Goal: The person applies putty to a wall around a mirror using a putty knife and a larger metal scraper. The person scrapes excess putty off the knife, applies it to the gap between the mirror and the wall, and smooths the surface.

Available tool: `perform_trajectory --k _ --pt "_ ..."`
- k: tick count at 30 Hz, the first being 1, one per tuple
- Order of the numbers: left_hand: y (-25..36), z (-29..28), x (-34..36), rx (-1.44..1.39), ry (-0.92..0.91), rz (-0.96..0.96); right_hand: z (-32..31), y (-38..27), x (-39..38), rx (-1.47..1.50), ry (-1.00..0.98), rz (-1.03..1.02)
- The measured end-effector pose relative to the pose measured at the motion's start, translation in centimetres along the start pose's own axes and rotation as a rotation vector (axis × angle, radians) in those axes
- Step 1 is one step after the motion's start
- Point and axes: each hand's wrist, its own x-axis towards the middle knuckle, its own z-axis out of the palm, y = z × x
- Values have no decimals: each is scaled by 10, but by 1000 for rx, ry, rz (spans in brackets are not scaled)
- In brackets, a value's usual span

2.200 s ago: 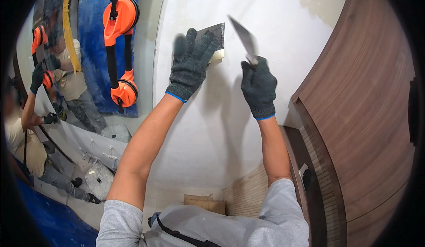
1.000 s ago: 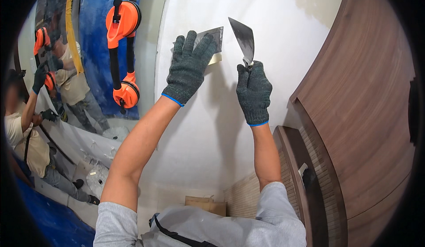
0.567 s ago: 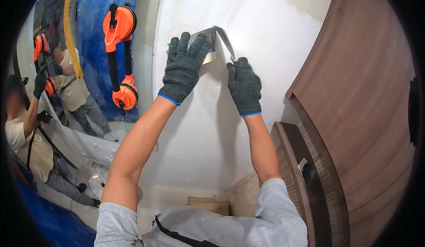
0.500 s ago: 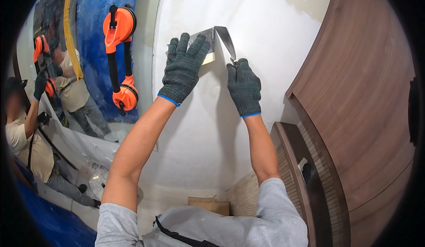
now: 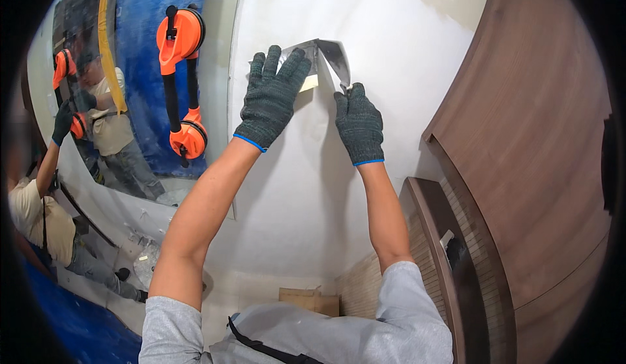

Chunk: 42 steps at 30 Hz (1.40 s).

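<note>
A white wall (image 5: 404, 64) backs both grips, an orange suction lifter (image 5: 176, 51) left of them. The left hand (image 5: 266, 102) has spread fingers; the right hand (image 5: 360, 128) is clenched. Beneath the first sits a grey plate (image 5: 308, 51), whether pinched I can't tell; gripped in the second, a trowel (image 5: 336, 59), tip at the plate's corner.

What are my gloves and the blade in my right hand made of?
Gloves: likely knitted yarn, matt, judging by the ribbed, speckled texture; fibre unclear. Blade: probably steel, thin and grey with a dull sheen.
</note>
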Motion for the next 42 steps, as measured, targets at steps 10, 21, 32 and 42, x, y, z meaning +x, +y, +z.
perform_trajectory --k 10,21,32,42 --pt "9 -51 -41 -364 216 -89 -16 2 -40 950 154 213" --pt "47 -105 -112 -1077 74 -496 -4 -27 -68 1482 -248 327" --pt "49 -79 -189 -1406 8 -887 6 -35 -67 1471 -437 233" --pt "63 -106 -222 -1803 -283 -1108 30 -2 -142 1312 -480 238"
